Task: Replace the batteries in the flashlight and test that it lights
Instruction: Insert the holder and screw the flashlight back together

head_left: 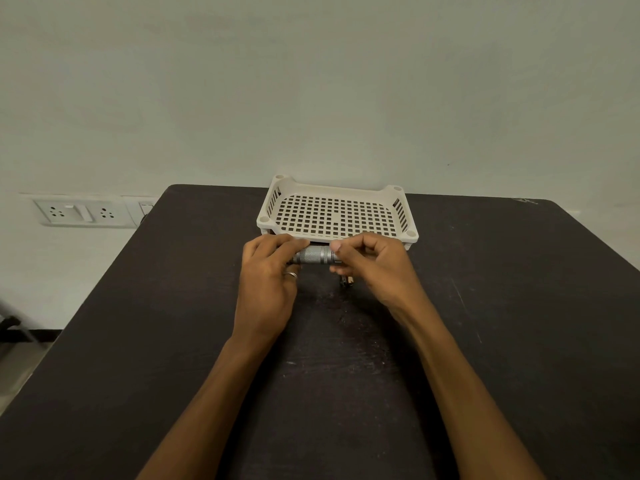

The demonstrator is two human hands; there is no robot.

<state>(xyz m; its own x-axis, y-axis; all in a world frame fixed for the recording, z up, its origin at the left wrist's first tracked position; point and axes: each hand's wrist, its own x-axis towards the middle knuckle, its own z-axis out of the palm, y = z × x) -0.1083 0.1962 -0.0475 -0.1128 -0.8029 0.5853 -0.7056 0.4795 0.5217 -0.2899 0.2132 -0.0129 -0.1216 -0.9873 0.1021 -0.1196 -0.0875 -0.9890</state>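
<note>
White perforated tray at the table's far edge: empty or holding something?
Empty. The tray shows a bare grid floor; the flashlight is outside it, held in front by left hand and right hand.

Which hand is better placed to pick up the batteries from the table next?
Probably the right hand: the batteries lie just beneath its fingers, while the left hand, farther away, can keep its grip on the flashlight.
</note>
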